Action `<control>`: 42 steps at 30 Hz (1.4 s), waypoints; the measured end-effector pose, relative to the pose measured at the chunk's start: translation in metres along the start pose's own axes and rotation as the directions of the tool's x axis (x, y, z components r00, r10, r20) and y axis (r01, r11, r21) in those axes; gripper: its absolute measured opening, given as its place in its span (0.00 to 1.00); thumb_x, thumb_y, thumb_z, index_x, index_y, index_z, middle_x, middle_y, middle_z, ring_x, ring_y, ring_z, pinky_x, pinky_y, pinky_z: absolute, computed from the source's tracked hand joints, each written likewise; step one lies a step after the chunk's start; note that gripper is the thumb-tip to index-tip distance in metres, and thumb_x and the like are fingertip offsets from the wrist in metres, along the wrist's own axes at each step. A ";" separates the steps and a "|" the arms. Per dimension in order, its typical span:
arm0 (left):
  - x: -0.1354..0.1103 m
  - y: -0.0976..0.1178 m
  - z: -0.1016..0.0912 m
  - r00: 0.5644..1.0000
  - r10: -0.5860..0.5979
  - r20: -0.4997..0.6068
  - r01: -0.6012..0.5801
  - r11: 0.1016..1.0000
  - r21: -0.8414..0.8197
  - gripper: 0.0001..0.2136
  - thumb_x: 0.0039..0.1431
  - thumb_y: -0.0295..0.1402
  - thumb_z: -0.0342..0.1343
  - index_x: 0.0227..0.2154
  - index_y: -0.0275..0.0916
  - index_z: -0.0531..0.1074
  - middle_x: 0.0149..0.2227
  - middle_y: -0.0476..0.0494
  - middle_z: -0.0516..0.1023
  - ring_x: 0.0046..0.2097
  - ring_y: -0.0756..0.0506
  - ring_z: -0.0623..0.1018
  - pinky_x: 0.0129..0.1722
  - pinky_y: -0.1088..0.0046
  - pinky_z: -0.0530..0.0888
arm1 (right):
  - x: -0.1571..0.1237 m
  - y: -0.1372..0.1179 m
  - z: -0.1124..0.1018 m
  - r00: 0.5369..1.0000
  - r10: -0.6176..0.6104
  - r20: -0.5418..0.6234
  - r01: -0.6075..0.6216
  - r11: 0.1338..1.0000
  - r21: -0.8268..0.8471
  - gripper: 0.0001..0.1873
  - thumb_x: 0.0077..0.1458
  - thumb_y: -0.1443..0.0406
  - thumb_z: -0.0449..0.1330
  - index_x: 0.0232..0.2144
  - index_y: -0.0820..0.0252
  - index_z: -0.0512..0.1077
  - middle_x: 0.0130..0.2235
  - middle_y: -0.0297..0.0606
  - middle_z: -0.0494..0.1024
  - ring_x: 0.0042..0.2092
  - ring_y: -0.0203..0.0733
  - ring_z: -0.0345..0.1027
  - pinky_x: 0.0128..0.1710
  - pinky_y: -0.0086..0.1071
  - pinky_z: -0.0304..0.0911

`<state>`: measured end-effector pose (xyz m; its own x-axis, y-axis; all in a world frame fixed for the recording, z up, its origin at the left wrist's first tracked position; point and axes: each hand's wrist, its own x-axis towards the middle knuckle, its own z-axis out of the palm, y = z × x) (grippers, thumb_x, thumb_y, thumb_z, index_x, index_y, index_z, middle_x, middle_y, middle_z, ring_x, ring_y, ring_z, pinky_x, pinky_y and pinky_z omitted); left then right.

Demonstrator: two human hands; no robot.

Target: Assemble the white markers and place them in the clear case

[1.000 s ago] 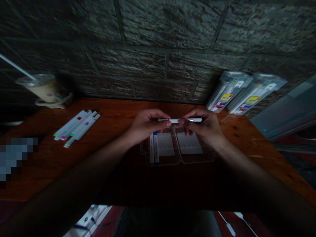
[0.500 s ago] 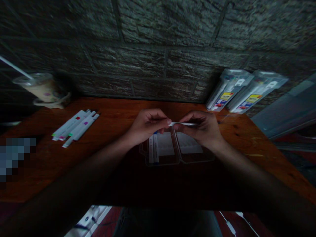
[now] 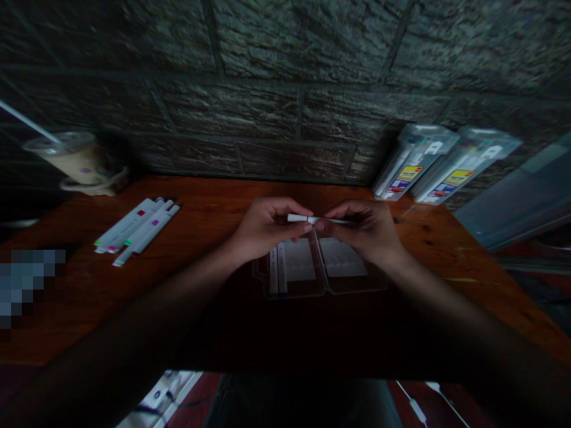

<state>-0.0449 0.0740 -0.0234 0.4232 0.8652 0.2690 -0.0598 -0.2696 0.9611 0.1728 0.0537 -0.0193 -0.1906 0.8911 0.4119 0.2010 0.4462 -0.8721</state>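
Observation:
Between both hands, a white marker point(image 3: 298, 218) lies level above the table, a dark line showing near its left part. My left hand point(image 3: 270, 227) pinches it near the middle, thumb below and index finger above. My right hand point(image 3: 366, 229) grips its right part, which the fingers largely cover. Under the hands lies an opened clear plastic case point(image 3: 327, 291). Two white markers point(image 3: 277, 270) stand side by side in its left half, and pale inserts point(image 3: 342, 258) show in both halves.
Several white markers point(image 3: 138, 229) with coloured marks lie in a pile at left. A drink cup point(image 3: 74, 157) with a straw stands at the far left. Two packed marker cases point(image 3: 441, 172) lean by the stone wall point(image 3: 267, 113) at right.
The marker's left end now shows clear of my left fingers, with a dark line visible across it. My left fingers have shifted their pinch toward the right hand.

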 end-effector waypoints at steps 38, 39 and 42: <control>0.000 0.007 0.001 0.995 0.084 0.048 -0.088 0.993 0.079 0.06 0.57 0.34 0.69 0.32 0.35 0.81 0.28 0.45 0.83 0.26 0.52 0.78 0.25 0.79 0.73 | -0.001 -0.004 0.003 0.998 0.021 0.062 -0.030 0.990 0.135 0.10 0.48 0.57 0.77 0.31 0.53 0.85 0.31 0.35 0.87 0.29 0.37 0.78 0.32 0.31 0.73; 0.000 0.008 0.001 0.996 0.080 0.044 -0.083 0.994 0.076 0.07 0.57 0.34 0.69 0.32 0.35 0.81 0.29 0.45 0.83 0.26 0.52 0.78 0.25 0.79 0.73 | 0.000 -0.004 0.002 0.998 0.026 0.061 -0.034 0.991 0.129 0.10 0.49 0.56 0.77 0.30 0.53 0.85 0.31 0.34 0.87 0.28 0.37 0.77 0.31 0.31 0.73; 0.000 0.007 0.001 0.997 0.068 0.036 -0.070 0.995 0.069 0.07 0.58 0.35 0.68 0.33 0.35 0.82 0.29 0.45 0.83 0.26 0.52 0.78 0.26 0.78 0.74 | 0.001 -0.006 0.002 0.998 0.043 0.053 -0.048 0.993 0.107 0.10 0.50 0.55 0.76 0.30 0.53 0.86 0.28 0.33 0.86 0.27 0.36 0.76 0.29 0.30 0.72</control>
<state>-0.0444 0.0715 -0.0164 0.4503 0.8291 0.3314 -0.0269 -0.3584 0.9332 0.1698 0.0518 -0.0146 -0.2321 0.9037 0.3598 0.1056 0.3911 -0.9143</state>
